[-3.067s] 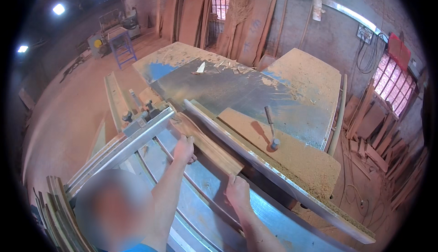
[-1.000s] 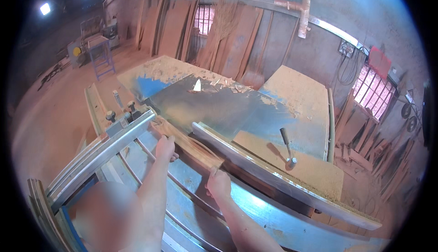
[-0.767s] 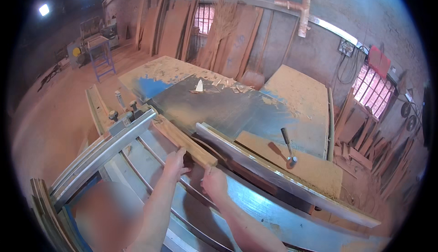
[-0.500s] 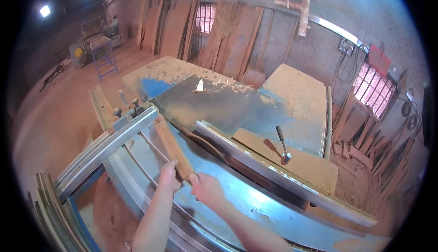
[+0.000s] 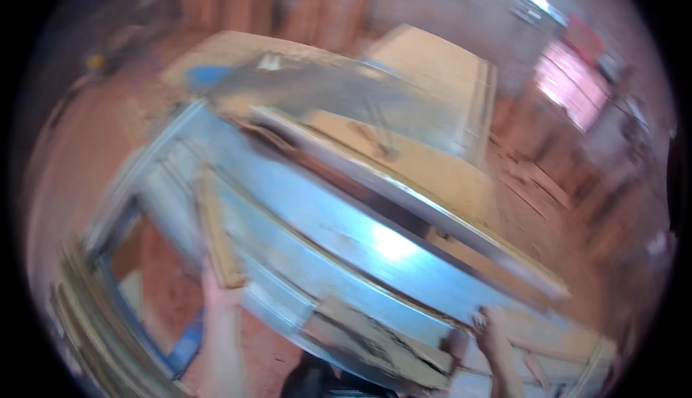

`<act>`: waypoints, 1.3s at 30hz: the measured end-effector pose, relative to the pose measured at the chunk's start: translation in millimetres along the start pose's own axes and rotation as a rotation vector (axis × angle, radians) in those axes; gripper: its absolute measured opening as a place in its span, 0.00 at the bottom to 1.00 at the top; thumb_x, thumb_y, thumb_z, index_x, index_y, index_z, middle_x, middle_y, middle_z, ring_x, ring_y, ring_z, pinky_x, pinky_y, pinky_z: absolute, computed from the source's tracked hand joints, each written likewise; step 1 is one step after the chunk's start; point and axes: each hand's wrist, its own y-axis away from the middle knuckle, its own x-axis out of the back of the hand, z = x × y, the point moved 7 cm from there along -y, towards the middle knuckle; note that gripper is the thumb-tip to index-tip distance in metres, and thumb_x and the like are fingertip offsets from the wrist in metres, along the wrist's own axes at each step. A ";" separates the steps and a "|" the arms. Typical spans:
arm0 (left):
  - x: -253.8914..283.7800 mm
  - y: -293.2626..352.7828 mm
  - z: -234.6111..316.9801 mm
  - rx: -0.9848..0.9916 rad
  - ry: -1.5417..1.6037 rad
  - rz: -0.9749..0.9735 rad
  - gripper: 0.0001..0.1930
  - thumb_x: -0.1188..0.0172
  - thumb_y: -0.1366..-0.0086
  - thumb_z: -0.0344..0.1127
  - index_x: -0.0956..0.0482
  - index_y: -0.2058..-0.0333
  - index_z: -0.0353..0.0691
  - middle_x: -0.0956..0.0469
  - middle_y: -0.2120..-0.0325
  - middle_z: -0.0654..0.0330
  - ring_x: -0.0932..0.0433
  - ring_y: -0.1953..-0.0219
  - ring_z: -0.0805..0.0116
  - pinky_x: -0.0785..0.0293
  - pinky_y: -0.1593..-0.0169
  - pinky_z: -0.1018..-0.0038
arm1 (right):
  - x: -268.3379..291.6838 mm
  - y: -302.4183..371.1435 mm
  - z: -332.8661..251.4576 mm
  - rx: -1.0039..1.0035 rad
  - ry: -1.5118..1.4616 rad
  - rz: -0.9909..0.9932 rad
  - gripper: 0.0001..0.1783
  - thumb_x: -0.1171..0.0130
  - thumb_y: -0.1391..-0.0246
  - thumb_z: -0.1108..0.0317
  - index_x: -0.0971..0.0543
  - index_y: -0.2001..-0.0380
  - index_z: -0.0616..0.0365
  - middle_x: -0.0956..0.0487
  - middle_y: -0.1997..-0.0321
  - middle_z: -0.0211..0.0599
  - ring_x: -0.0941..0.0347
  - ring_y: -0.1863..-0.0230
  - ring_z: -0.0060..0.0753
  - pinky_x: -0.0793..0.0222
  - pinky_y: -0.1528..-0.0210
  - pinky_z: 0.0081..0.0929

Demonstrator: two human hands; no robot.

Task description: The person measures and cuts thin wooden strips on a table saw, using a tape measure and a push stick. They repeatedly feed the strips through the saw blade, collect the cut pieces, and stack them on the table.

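My left hand [image 5: 220,291] is closed around the lower end of a narrow wooden strip [image 5: 218,236]. The strip points away from me over the left part of a metal saw table [image 5: 328,203]. Farther right, near the front edge, my right hand [image 5: 489,322] is at the table's surface beside a small dark block [image 5: 454,343]. Motion blur smears its fingers, so any hold is unclear. A rough, dark-streaked piece of wood [image 5: 367,340] lies between my hands at the near edge.
A long fence [image 5: 404,189] crosses the table, with a wooden board [image 5: 432,167] and an upright lever [image 5: 384,135] behind it. Stacked wood strips [image 5: 90,319] stand at the lower left. A sawdust-covered tabletop [image 5: 440,59] extends at the back.
My right hand has let go of the strip and moved far right. My left hand has drawn the strip back and left, away from the crosswise metal rail. The view has tilted down.
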 end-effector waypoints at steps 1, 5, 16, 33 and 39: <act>10.6 8.9 -15.7 -0.008 -0.022 -0.055 0.22 0.52 0.29 0.58 0.25 0.53 0.46 0.26 0.74 0.63 0.28 0.79 0.72 0.34 0.83 0.76 | 7.7 12.6 9.3 0.014 -0.043 -0.005 0.17 0.31 0.52 0.68 0.21 0.58 0.62 0.21 0.57 0.52 0.26 0.54 0.57 0.29 0.51 0.45; 18.1 54.9 -83.5 -0.057 -0.240 0.060 0.21 0.52 0.28 0.56 0.26 0.50 0.46 0.28 0.75 0.65 0.29 0.82 0.73 0.33 0.83 0.79 | 12.4 60.8 99.8 0.047 -0.036 -0.004 0.23 0.32 0.50 0.68 0.24 0.52 0.63 0.23 0.50 0.52 0.29 0.49 0.58 0.31 0.45 0.45; 22.8 100.3 -111.2 -0.061 -0.310 -0.062 0.23 0.50 0.29 0.54 0.28 0.47 0.42 0.28 0.72 0.65 0.30 0.80 0.77 0.31 0.82 0.80 | 36.8 161.0 261.5 -0.236 -0.054 0.165 0.20 0.40 0.46 0.72 0.26 0.50 0.64 0.21 0.56 0.53 0.26 0.55 0.54 0.31 0.46 0.41; 11.0 138.7 -194.4 0.086 -0.193 -0.088 0.24 0.52 0.30 0.61 0.28 0.55 0.44 0.27 0.76 0.64 0.27 0.80 0.69 0.29 0.80 0.73 | 24.5 327.0 523.6 -0.647 0.408 -0.241 0.27 0.47 0.41 0.70 0.31 0.39 0.64 0.22 0.50 0.57 0.25 0.49 0.55 0.29 0.48 0.45; 14.0 140.7 -197.4 0.142 -0.043 -0.157 0.24 0.53 0.29 0.58 0.28 0.53 0.41 0.26 0.76 0.61 0.28 0.81 0.66 0.31 0.80 0.71 | 24.6 308.3 536.3 -0.451 0.218 -0.015 0.25 0.45 0.39 0.66 0.30 0.41 0.65 0.19 0.57 0.51 0.21 0.58 0.46 0.25 0.58 0.40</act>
